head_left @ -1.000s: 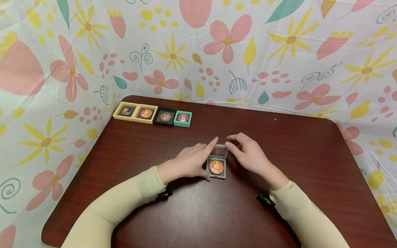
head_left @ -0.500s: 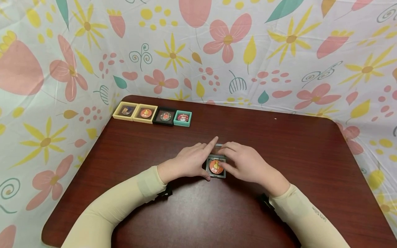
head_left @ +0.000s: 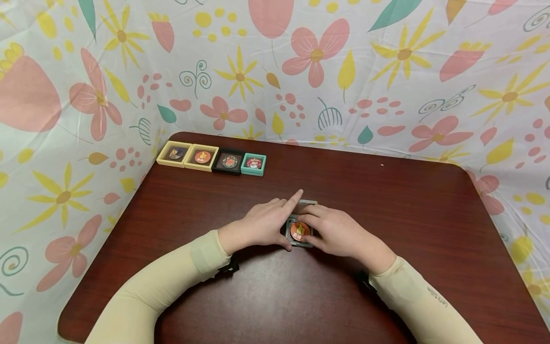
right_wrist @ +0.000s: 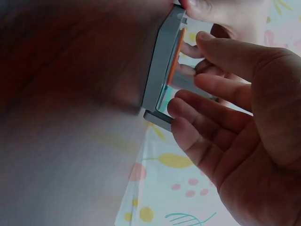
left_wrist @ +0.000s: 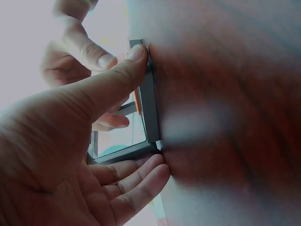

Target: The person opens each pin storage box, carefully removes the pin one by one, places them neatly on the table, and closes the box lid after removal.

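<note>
A small grey display case [left_wrist: 149, 108] lies open on the table, its clear-windowed lid [head_left: 308, 202] raised at the far side. In its base is a round orange badge [head_left: 297, 231] with a yellow thumbs-up. My left hand [head_left: 262, 223] holds the case from the left: the thumb presses the near edge, while other fingers lie behind the lid, as the left wrist view shows. My right hand [head_left: 337, 229] reaches over from the right, loosely curved, with thumb and fingertips right at the badge's edge. Its fingers hide part of the badge and lid.
Framed badges stand in a row at the table's back left: two yellow frames [head_left: 201, 167], a black frame [head_left: 226, 171] and a teal frame [head_left: 253, 173]. A flower-printed cloth [head_left: 275, 105] hangs behind and beside the brown table [head_left: 412, 200].
My right hand has come left and down from the raised lid's right edge to the badge. My left hand and the case have stayed in place.
</note>
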`<state>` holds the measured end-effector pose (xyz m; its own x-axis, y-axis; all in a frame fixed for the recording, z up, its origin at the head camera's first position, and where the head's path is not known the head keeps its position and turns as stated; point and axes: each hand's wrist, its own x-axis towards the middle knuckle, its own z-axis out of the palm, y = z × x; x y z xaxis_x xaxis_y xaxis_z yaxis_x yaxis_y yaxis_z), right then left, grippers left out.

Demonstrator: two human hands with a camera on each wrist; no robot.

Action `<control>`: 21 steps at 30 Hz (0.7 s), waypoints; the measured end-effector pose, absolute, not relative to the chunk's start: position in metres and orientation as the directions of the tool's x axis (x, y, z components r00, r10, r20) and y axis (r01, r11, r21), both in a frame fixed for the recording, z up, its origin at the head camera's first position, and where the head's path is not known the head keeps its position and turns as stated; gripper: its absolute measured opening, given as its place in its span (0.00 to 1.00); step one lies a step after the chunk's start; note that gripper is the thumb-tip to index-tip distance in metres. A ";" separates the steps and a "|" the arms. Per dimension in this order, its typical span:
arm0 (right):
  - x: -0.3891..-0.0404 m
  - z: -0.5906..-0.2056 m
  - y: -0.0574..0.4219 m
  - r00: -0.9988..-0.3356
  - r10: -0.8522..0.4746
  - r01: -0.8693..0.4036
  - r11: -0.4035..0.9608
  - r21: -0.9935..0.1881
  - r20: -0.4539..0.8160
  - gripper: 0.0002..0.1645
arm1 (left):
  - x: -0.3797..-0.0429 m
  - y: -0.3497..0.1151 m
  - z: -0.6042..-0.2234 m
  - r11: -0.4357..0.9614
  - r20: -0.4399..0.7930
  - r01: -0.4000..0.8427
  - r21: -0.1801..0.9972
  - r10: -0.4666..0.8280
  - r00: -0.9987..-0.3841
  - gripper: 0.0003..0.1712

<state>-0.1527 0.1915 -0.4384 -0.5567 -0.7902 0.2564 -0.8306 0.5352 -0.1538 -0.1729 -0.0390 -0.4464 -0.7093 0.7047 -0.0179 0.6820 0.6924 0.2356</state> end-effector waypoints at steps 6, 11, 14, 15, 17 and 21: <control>-0.152 -0.440 0.190 -0.555 -0.800 -0.832 0.536 -0.144 0.229 0.23 | -0.173 -0.039 -0.446 0.691 -0.016 0.683 0.236 0.706 -0.708 0.85; -0.151 -0.440 0.189 -0.555 -0.805 -0.832 0.537 -0.139 0.210 0.23 | -0.173 -0.039 -0.446 0.687 -0.012 0.685 0.243 0.708 -0.706 0.84; -0.150 -0.440 0.189 -0.556 -0.806 -0.831 0.538 -0.141 0.202 0.24 | -0.173 -0.039 -0.446 0.687 -0.012 0.684 0.245 0.708 -0.706 0.84; -0.150 -0.441 0.189 -0.557 -0.806 -0.831 0.538 -0.141 0.200 0.24 | -0.173 -0.039 -0.446 0.687 -0.012 0.684 0.245 0.708 -0.706 0.84; -0.150 -0.441 0.190 -0.556 -0.807 -0.831 0.538 -0.140 0.198 0.24 | -0.173 -0.040 -0.446 0.687 -0.014 0.684 0.246 0.708 -0.706 0.84; -0.150 -0.443 0.190 -0.550 -0.811 -0.835 0.533 -0.137 0.197 0.24 | -0.173 -0.039 -0.446 0.687 -0.014 0.683 0.247 0.708 -0.706 0.84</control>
